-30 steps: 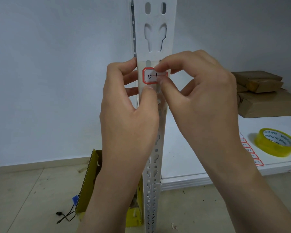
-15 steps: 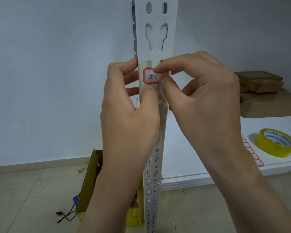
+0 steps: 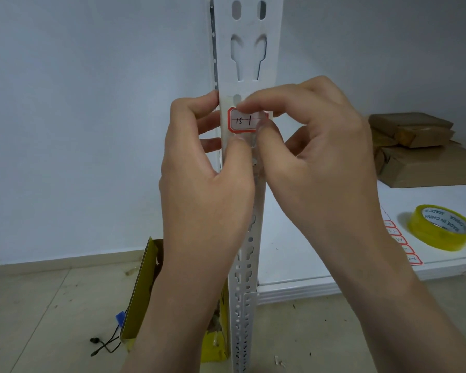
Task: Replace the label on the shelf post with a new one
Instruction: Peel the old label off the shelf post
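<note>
Red-bordered and marked "15-1", the label [image 3: 244, 120] sits on the front face of the white perforated shelf post [image 3: 249, 49], level with the hands and under what looks like a strip of clear tape. The left hand [image 3: 207, 189] grips the post, its fingers curled round the left edge and its thumb pressed on the front face just below the label. The right hand [image 3: 323, 157] pinches the label's right edge between forefinger above and thumb below, with its other fingers curled loosely behind. I judge this to be the first step, lifting the old label off the post, though the pose alone cannot rule out smoothing down a fresh one; no corner is visibly raised yet. If it is removal, the next move calls for a nail worked under the tape's edge and a slow sideways pull while the left hand steadies the post, so paper and tape come away together. Replacements lie on the shelf [image 3: 307, 251] to the right: a sheet of labels [image 3: 405, 244] just beside a yellow tape roll [image 3: 441, 230].
</note>
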`<state>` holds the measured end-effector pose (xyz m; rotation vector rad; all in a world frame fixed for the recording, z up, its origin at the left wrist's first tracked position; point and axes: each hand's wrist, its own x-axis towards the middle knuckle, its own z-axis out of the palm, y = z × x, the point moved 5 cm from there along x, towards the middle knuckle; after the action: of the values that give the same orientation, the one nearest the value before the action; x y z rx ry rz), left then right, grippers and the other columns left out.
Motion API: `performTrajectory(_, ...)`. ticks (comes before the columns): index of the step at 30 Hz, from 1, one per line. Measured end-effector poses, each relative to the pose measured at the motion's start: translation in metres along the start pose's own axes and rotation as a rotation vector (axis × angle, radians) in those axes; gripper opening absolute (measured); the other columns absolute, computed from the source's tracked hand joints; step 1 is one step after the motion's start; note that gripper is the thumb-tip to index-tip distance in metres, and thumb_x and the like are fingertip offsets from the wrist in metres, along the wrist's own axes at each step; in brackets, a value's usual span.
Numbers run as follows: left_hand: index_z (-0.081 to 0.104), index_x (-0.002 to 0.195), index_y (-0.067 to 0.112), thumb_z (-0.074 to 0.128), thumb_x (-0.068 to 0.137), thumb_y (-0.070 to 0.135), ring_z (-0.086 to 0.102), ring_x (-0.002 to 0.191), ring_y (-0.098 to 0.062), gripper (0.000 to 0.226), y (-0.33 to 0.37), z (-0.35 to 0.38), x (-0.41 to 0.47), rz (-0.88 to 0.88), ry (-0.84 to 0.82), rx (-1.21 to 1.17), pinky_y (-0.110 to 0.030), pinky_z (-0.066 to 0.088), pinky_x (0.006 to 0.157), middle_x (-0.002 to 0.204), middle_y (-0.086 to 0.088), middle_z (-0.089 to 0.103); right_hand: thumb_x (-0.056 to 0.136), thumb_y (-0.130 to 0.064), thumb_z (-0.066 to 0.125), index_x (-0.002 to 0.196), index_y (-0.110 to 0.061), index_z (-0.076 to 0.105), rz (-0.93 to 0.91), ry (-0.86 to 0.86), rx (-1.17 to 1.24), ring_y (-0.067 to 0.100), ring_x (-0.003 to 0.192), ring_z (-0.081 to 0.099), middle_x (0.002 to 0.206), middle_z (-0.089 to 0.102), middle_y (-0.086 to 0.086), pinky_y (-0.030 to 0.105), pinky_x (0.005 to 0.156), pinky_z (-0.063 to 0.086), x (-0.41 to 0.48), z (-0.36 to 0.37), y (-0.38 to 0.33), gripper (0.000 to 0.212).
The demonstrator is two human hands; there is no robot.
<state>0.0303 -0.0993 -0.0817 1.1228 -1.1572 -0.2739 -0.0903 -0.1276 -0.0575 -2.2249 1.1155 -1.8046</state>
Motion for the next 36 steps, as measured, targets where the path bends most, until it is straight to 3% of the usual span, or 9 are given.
performTrajectory(3,0.055,0.127,0.032,0.063,0.098,0.023,0.066,0.103,-0.002,0.031,0.0009,0.0001,0.0002,0.003,-0.001,0.001,-0.025,0.06,0.082,0.116,0.02,0.066,0.093,-0.025,0.06,0.101,-0.036,0.072,0.002,0.003,0.025,0.011,0.087,0.063,0.102,0.063,-0.004,0.03,0.062,0.055,0.0003,-0.0004,-0.0002,0.018)
performTrajectory(7,0.055,0.126,0.033,0.063,0.097,0.022,0.066,0.102,-0.002,0.032,0.0005,0.0001,0.0003,0.003,-0.003,-0.011,-0.022,0.059,0.078,0.116,0.02,0.066,0.092,-0.023,0.06,0.11,-0.039,0.073,-0.002,0.005,0.003,0.009,0.086,0.063,0.102,0.06,-0.006,0.026,0.063,0.055,-0.0012,0.0001,-0.0019,0.028)
performTrajectory(11,0.056,0.126,0.032,0.062,0.098,0.021,0.065,0.102,0.0,0.031,0.0006,0.0001,0.0007,0.008,-0.004,-0.013,-0.015,0.057,0.076,0.117,0.02,0.066,0.091,-0.023,0.061,0.1,-0.041,0.074,0.007,0.002,0.022,0.008,0.087,0.062,0.099,0.06,-0.006,0.032,0.064,0.055,-0.0005,-0.0002,-0.0011,0.023)
performTrajectory(15,0.055,0.127,0.033,0.063,0.097,0.023,0.066,0.102,-0.001,0.032,0.0007,0.0002,0.0003,0.011,-0.001,-0.007,-0.02,0.057,0.08,0.117,0.02,0.066,0.092,-0.025,0.061,0.111,-0.043,0.073,0.007,-0.018,0.009,0.009,0.09,0.061,0.101,0.057,-0.006,0.028,0.065,0.056,-0.0013,0.0011,-0.0023,0.029)
performTrajectory(20,0.056,0.126,0.031,0.062,0.097,0.02,0.065,0.102,0.0,0.031,0.0005,0.0001,0.0006,0.015,-0.005,-0.014,-0.011,0.054,0.076,0.116,0.02,0.066,0.091,-0.025,0.062,0.098,-0.04,0.075,0.012,-0.018,0.027,0.008,0.088,0.061,0.099,0.057,-0.006,0.031,0.063,0.055,-0.0007,0.0006,-0.001,0.021)
performTrajectory(24,0.056,0.125,0.033,0.062,0.096,0.021,0.065,0.102,0.002,0.032,0.0004,-0.0003,0.0007,0.016,-0.002,-0.012,-0.014,0.054,0.079,0.115,0.021,0.067,0.092,-0.025,0.061,0.109,-0.043,0.072,-0.004,-0.036,-0.006,0.008,0.088,0.06,0.102,0.056,-0.004,0.03,0.063,0.056,-0.0017,0.0029,-0.0028,0.027)
performTrajectory(28,0.056,0.123,0.033,0.062,0.096,0.019,0.065,0.101,0.002,0.031,0.0007,-0.0004,0.0007,0.016,-0.003,-0.018,-0.012,0.054,0.077,0.115,0.02,0.067,0.091,-0.024,0.062,0.1,-0.036,0.073,-0.006,-0.039,0.001,0.009,0.089,0.06,0.102,0.056,-0.004,0.027,0.063,0.056,-0.0011,0.0016,-0.0025,0.019)
performTrajectory(32,0.056,0.124,0.034,0.062,0.097,0.02,0.064,0.101,0.004,0.031,0.0002,-0.0013,0.0013,0.02,0.005,-0.004,-0.014,0.054,0.08,0.114,0.022,0.066,0.092,-0.024,0.06,0.112,-0.04,0.071,-0.018,-0.074,-0.022,0.008,0.09,0.058,0.105,0.054,-0.003,0.025,0.064,0.056,-0.002,0.0036,-0.0033,0.029)
performTrajectory(36,0.056,0.122,0.034,0.061,0.096,0.019,0.065,0.1,0.004,0.03,0.0006,-0.0008,0.0011,0.028,-0.002,0.0,-0.014,0.055,0.078,0.114,0.021,0.066,0.09,-0.023,0.06,0.101,-0.035,0.072,-0.016,-0.071,-0.026,0.009,0.088,0.059,0.104,0.054,-0.004,0.031,0.063,0.056,-0.0014,0.0028,-0.0022,0.02)
